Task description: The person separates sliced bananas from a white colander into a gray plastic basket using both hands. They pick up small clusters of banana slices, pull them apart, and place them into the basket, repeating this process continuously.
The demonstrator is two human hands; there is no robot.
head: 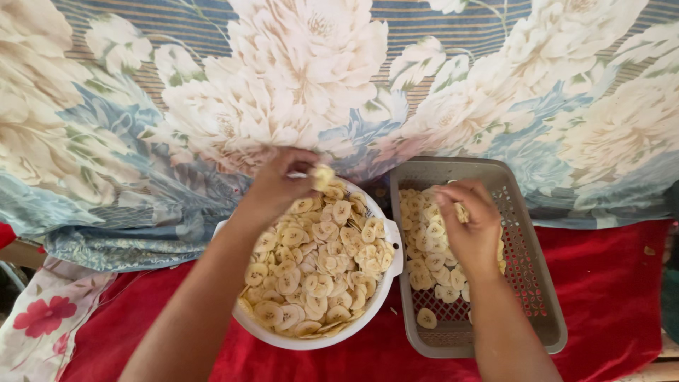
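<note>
Slices: pale round banana slices (318, 262) look light, thin, brittle; pinch by edges. Left hand (277, 185) pinches one over white round bowl (393, 247); right hand (472, 225) pinches another over grey slotted plastic basket (527, 262).

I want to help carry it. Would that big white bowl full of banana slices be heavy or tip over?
The white bowl is heaped with banana slices, so it is probably fairly heavy. It looks wide and low, so likely steady on the red cloth. Loose slices near the rim might slide off if it tilts.

Floral blue-and-cream cloth (212, 106) hangs behind a red cloth (608, 283) on the surface
</note>
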